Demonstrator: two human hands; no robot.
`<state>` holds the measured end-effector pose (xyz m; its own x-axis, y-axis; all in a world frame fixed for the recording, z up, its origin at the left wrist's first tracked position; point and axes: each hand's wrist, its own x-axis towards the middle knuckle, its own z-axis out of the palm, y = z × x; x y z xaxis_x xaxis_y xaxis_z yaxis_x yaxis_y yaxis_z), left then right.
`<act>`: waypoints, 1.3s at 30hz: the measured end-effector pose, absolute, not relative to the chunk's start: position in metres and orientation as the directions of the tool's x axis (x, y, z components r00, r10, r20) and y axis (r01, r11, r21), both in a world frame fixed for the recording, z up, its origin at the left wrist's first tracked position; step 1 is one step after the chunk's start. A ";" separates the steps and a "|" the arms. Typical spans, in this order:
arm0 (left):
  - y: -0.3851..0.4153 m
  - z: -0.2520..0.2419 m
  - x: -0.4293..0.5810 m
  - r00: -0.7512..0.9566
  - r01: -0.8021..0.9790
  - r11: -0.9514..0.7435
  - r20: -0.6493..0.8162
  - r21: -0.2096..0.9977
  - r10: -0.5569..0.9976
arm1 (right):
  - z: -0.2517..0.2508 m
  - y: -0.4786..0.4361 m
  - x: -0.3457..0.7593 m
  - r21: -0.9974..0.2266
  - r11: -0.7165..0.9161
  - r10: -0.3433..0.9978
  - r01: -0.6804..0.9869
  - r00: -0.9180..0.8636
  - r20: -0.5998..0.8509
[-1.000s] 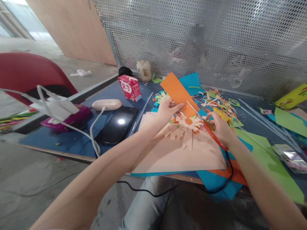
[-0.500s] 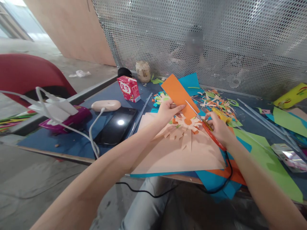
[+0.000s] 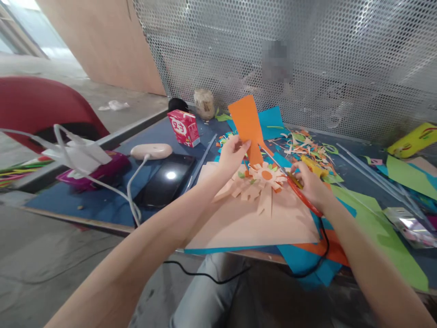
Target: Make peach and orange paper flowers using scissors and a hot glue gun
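Observation:
My left hand [image 3: 232,154] pinches a sheet of orange paper [image 3: 245,119] by its lower part, holding it up above the desk. In my right hand [image 3: 307,182] is a pair of scissors [image 3: 300,195] with orange-red handles. Their blades point up and left to the right edge of the orange paper, where a narrow strip hangs off. Below the hands lies a peach paper flower [image 3: 267,175] with an orange centre, among cut peach pieces. It rests on a stack of peach paper [image 3: 252,228].
Paper scraps [image 3: 303,145] lie behind my right hand, near a yellow glue gun [image 3: 313,166]. On the left are a phone [image 3: 165,180], a pink box [image 3: 183,128] and a white charger with cables [image 3: 85,152]. A perforated metal panel [image 3: 211,50] stands behind the desk.
The orange sheet has turned more upright and shifted left with my left hand. A strip now splits from its right edge at the scissor tips, and the flower below shows more.

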<state>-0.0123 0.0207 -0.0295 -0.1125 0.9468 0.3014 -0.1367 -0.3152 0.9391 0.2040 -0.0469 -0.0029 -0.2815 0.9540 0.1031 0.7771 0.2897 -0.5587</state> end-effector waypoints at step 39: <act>0.025 -0.028 -0.018 -0.289 -0.130 -0.382 0.334 0.915 0.897 | -0.001 -0.048 0.204 -0.877 0.070 0.940 0.476 -0.326 -0.102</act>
